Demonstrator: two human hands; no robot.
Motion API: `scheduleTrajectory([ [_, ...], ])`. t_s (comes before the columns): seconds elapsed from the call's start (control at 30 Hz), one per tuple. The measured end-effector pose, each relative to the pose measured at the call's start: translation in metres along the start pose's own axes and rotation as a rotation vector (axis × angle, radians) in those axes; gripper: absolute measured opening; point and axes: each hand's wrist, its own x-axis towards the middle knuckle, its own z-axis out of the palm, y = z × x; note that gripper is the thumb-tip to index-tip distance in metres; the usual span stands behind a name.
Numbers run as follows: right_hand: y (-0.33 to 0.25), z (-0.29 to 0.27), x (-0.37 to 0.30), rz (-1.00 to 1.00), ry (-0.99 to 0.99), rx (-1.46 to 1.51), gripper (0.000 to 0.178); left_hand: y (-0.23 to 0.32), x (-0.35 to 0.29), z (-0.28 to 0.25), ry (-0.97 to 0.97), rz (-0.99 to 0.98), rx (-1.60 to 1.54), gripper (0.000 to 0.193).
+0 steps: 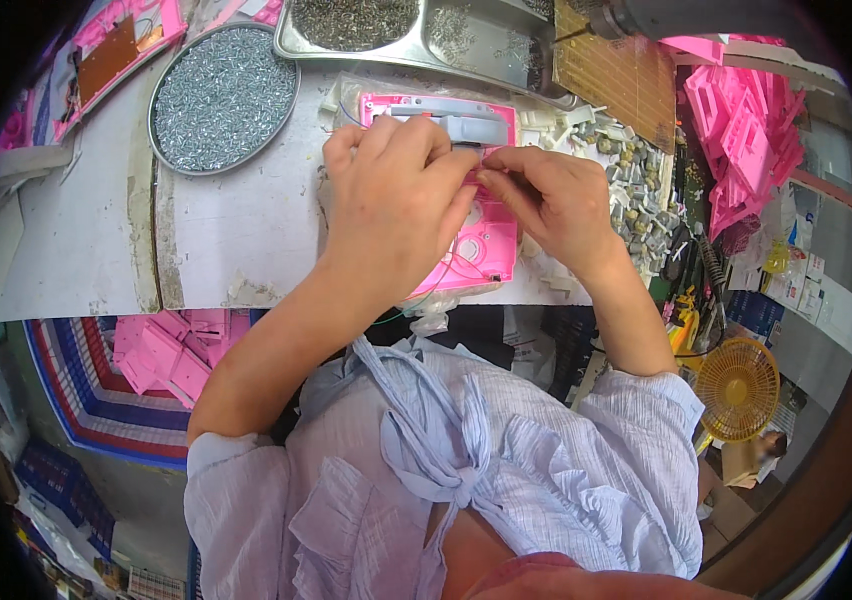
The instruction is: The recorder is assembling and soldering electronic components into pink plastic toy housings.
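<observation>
A pink plastic housing [496,245] lies in front of me on the white table, on what looks like clear plastic film. Across its far end sits a grey plastic part [478,130] with a curved edge. Thin wires [461,262] run over the near half of the housing. My left hand [396,195] reaches over its left side, thumb and fingers closed. From the right, my right hand [558,205] meets it above the middle of the housing, thumb and forefinger pinched together. Whatever the fingertips hold is too small and covered to make out.
A round tray [153,130] full of small silver screws stands at the left. Behind the housing is a metal tray [491,75] of small parts. Small white and grey pieces [636,205] are heaped at the right, near stacked pink parts [746,140]. A striped bag [96,400] hangs below the table edge.
</observation>
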Motion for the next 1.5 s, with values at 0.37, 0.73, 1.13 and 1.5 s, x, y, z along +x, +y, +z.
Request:
scheduleTrajectory([
  [0.37,0.025,-0.012,0.013,-0.3,-0.185,-0.092,0.016,-0.005,0.003,0.006,-0.022,0.029,0.054,0.012],
  [0.73,0.03,-0.003,0.015,-0.278,-0.177,-0.029,0.017,-0.001,-0.006,-0.012,0.006,-0.039,0.034,0.023],
  [1.13,0.023,0.004,0.016,-0.209,-0.213,-0.065,0.014,-0.018,-0.037,-0.029,0.005,-0.096,0.03,0.017],
  [1.5,0.028,-0.022,0.033,-0.344,-0.475,-0.208,0.021,-0.021,-0.04,-0.037,0.028,-0.082,0.026,0.016],
])
